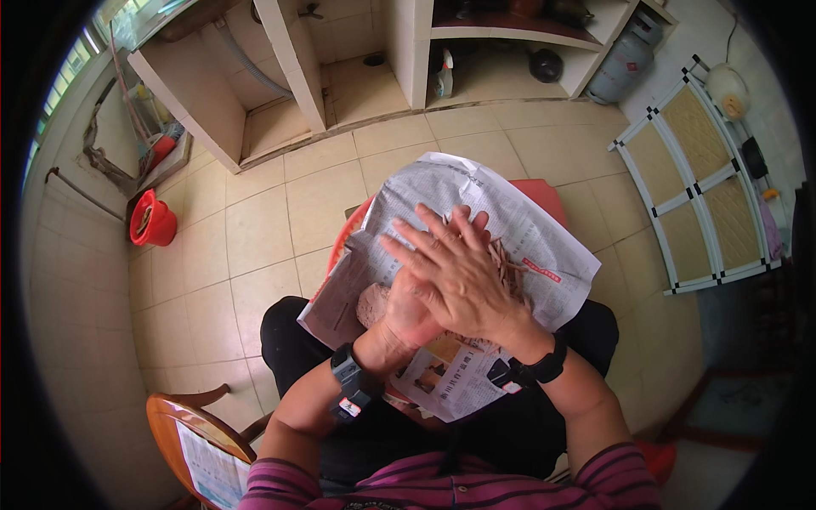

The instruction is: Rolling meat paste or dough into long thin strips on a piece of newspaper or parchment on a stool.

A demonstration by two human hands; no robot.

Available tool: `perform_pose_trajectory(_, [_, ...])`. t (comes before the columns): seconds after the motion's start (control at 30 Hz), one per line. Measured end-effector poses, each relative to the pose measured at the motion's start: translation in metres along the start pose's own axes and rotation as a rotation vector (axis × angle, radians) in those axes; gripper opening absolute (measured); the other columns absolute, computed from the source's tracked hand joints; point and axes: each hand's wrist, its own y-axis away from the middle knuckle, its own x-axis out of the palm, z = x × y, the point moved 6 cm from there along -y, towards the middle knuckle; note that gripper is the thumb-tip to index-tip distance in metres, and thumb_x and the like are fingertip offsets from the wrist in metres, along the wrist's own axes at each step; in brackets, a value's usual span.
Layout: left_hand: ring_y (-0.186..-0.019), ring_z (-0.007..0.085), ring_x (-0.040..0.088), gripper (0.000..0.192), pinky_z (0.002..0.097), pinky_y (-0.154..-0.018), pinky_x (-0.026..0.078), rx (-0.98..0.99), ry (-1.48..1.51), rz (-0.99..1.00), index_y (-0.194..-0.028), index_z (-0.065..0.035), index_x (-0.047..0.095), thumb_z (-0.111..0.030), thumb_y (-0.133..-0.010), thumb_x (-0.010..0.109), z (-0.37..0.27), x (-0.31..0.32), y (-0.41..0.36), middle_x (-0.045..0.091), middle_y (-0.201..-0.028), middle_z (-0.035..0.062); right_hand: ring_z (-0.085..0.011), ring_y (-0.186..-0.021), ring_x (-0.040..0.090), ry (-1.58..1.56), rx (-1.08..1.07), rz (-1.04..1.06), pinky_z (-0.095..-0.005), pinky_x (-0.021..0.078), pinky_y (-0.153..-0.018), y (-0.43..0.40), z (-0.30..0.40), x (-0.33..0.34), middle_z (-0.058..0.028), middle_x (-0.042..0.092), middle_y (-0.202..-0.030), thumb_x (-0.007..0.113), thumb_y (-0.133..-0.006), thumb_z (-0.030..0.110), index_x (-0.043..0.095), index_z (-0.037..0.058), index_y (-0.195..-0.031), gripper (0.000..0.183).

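My left hand (pixel 410 307) is turned palm up, with my right hand (pixel 464 284) laid flat across it, fingers stretched out. Whatever may lie between the palms is hidden. Both hands are above a sheet of newspaper (pixel 440 182) spread over my lap. Beside my left hand, partly covered by it, rests a pinkish-brown lump (pixel 371 305) that looks like dough. A pile of thin sticks (pixel 508 268) of similar colour lies on the paper to the right of my right hand. A few more thin pieces show below my wrists.
Under the newspaper, the rim of a red basin (pixel 347 233) and a red plastic surface (pixel 542 194) show. A wooden chair (pixel 191 433) stands close on my left, a red bucket (pixel 153 218) further off. A folding panel (pixel 695 178) leans right; a gas cylinder (pixel 625 60) stands beyond.
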Motion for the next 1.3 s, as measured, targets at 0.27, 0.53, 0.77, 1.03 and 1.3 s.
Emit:
perform_pose_trajectory(0.27, [-0.144,0.0295,0.014,0.081,0.0456,-0.113,0.027,-0.193,-0.068,-0.035,-0.152,-0.0151,0.011,-0.066,-0.092,0.029,0.023,-0.027,0.009,0.018,-0.156,0.0121,-0.0302,-0.140,0.026,-0.182,-0.158,0.123,-0.0515,0.0103,-0.116,0.008,0.041,0.024,-0.0095,0.032,-0.150,0.032,-0.097,0.049,0.039,0.0185,-0.144,0.056])
perform_pose_trajectory(0.53, [-0.142,0.0254,0.023,0.067,0.0451,-0.116,0.021,0.005,-0.264,-0.052,-0.152,-0.0190,0.013,-0.056,-0.097,0.028,0.009,-0.006,0.016,0.018,-0.156,0.0087,-0.0326,-0.142,0.020,-0.128,0.072,-0.016,-0.0510,0.0070,-0.115,0.003,0.000,0.006,-0.0141,0.031,-0.150,0.022,-0.099,0.049,0.034,0.0117,-0.146,0.061])
perform_pose_trajectory(0.77, [-0.140,0.0243,0.027,0.075,0.0452,-0.115,0.020,0.029,-0.207,0.001,-0.151,-0.0121,0.013,-0.060,-0.096,0.028,0.000,-0.004,0.010,0.013,-0.157,0.0072,-0.0272,-0.143,0.022,-0.050,-0.005,0.000,-0.0494,0.0073,-0.116,0.002,0.011,0.007,-0.0082,0.031,-0.152,0.022,-0.097,0.056,0.038,0.0186,-0.145,0.063])
perform_pose_trajectory(1.03, [-0.147,0.0181,0.000,0.074,0.0374,-0.116,0.009,-0.087,-0.227,-0.057,-0.152,-0.0145,0.003,-0.058,-0.097,0.024,0.013,-0.029,0.005,0.004,-0.160,0.0020,-0.0282,-0.143,0.020,-0.187,-0.149,0.101,-0.0485,0.0100,-0.116,0.016,0.054,0.027,-0.0098,0.027,-0.153,0.019,-0.097,0.057,0.028,0.0186,-0.149,0.066])
perform_pose_trajectory(1.3, [-0.139,0.0215,0.030,0.059,0.0405,-0.112,0.027,-0.302,-0.032,-0.177,-0.151,-0.0156,0.016,-0.044,-0.101,0.028,0.031,-0.021,0.015,0.025,-0.154,0.0052,-0.0336,-0.142,0.021,-0.069,0.212,-0.053,-0.0511,0.0097,-0.115,0.009,-0.026,-0.002,-0.0146,0.028,-0.152,0.023,-0.100,0.043,0.032,0.0079,-0.146,0.058])
